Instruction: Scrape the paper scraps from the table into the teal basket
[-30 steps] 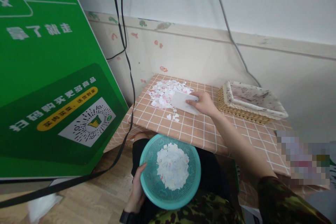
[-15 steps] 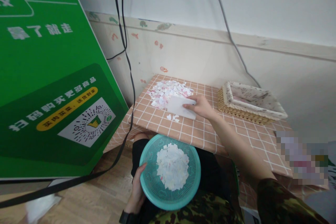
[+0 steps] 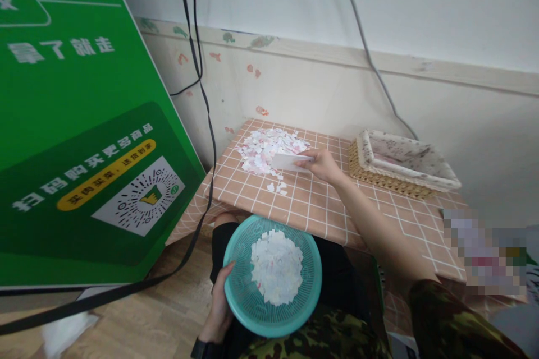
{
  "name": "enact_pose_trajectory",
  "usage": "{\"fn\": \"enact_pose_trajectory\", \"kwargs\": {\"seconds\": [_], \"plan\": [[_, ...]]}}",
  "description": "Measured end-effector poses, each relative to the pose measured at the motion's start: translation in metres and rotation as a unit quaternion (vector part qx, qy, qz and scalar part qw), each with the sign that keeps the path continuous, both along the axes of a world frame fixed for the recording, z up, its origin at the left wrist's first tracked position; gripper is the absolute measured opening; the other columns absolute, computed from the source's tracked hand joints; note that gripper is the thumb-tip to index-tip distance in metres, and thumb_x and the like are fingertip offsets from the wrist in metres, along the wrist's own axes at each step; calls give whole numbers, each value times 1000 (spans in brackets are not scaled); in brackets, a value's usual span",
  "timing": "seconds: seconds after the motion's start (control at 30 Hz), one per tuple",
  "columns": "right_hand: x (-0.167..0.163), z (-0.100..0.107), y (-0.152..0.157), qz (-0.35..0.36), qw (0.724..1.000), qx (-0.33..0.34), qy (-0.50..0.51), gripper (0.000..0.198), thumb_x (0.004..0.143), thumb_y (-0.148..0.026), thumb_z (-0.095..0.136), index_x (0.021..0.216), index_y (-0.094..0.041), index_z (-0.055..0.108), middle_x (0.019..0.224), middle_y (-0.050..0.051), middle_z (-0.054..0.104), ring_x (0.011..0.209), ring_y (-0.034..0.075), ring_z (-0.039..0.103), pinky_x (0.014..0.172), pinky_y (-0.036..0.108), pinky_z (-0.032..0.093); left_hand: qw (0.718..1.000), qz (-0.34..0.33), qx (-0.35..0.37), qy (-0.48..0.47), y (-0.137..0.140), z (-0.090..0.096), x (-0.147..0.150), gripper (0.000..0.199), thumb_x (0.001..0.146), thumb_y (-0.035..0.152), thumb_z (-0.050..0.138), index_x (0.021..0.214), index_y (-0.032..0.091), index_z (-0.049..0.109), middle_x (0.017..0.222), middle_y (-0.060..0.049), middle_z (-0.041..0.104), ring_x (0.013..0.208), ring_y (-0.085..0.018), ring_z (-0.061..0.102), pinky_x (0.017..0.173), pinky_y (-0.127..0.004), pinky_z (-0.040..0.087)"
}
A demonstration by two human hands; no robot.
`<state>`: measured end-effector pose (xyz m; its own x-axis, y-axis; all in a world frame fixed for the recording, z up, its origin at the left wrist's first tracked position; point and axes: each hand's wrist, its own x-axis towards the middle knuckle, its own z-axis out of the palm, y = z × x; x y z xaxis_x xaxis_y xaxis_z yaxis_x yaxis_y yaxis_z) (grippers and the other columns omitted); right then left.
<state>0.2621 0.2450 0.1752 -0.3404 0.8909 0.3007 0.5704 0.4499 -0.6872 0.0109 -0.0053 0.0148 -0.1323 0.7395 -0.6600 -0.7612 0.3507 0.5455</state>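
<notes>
In the head view my left hand (image 3: 220, 304) grips the left rim of a teal plastic colander (image 3: 310, 291), held over my lap below the table edge. A mound of small white paper scraps (image 3: 277, 267) lies inside it. My right hand (image 3: 323, 165) pinches a flat white card (image 3: 288, 162) by its right end, tilted so that it shows as a narrow strip. The card is at the near right side of a heap of torn paper pieces (image 3: 261, 148), white with some pink. A few loose scraps (image 3: 277, 187) lie just in front of the card.
The table (image 3: 337, 213) has a brown checked cloth. A cloth-lined wicker basket (image 3: 391, 182) stands at its right. A big green sign panel (image 3: 84, 84) fills the left, with a black strap (image 3: 210, 140) hanging beside it. A grey cable (image 3: 370, 61) runs down the wall.
The white card has tilted from showing its broad face to a thin strip, and my right hand has turned with it. The colander and my left hand stay in place.
</notes>
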Motion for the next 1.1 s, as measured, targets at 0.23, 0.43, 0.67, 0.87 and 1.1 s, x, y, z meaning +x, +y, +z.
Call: {"fn": "enact_pose_trajectory", "kwargs": {"seconds": [0.23,0.43,0.67,0.87,1.1], "plan": [[12,-5,1,31,998,-44,21,23,70,-35,69,84,-18,72,79,4,71,70,18,62,63,31,48,1000,-4,-10,2,0,-1,0,24,63,31,70,76,10,72,72,-8,73,67,-25,66,70,-38,51],[14,-8,0,-3,1000,-27,16,24,70,-37,68,84,-17,72,79,5,71,69,18,62,62,30,48,1000,-6,-7,-4,0,-2,0,24,65,30,68,79,11,72,75,-8,74,66,-24,66,69,-36,51],[9,4,-15,50,999,-9,-1,21,73,-34,67,85,-19,73,80,3,72,70,18,63,63,29,48,1000,2,-19,-18,0,-4,-1,24,62,30,70,76,11,72,71,-8,73,62,-24,65,66,-36,51],[0,18,-27,95,994,0,-54,16,75,-26,63,87,-22,73,77,1,71,71,16,63,67,28,48,1000,12,-4,-26,0,-5,-1,22,61,29,71,74,11,72,70,-8,73,61,-22,64,65,-36,51],[-16,18,-21,119,991,-23,-52,17,76,-25,62,89,-21,72,80,1,72,73,15,64,68,27,48,999,4,-5,-31,-1,-5,-1,23,65,29,69,79,10,72,74,-9,73,65,-22,65,69,-35,51]]}}
